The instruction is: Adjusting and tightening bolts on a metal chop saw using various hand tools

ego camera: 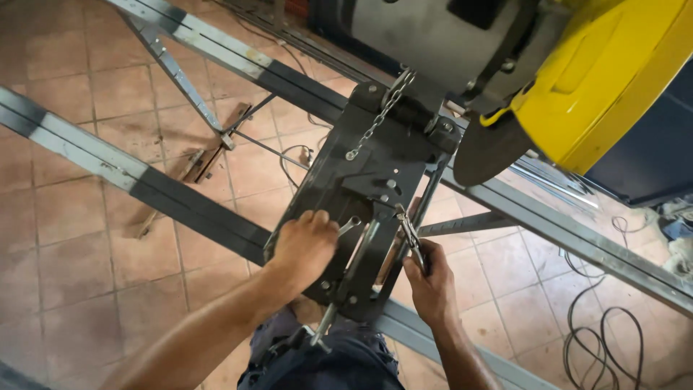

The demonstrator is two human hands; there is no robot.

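Head view, looking straight down. Left hand (307, 245) planted on the near left part of the black saw base (361, 180), fingers (321, 220) curled over a small metal lever (349, 225) there, gripping it. Right hand (432, 278) just right of the base, clenched around the handles of a pair of pliers (410, 235), jaws pointing up and touching the base's right edge near the vise. Base itself sitting across two long grey metal rails (180, 198) that run diagonally over the terracotta tile floor (72, 253). Thin chain (379, 115) hanging slack from the saw's arm down onto the top of the base. Above, raised clear of the base: grey motor housing (426, 40), dark cutting disc (491, 148) and big yellow blade guard (613, 79). Black cable (606, 325) coiled on the tiles at far right, well apart from both hands.
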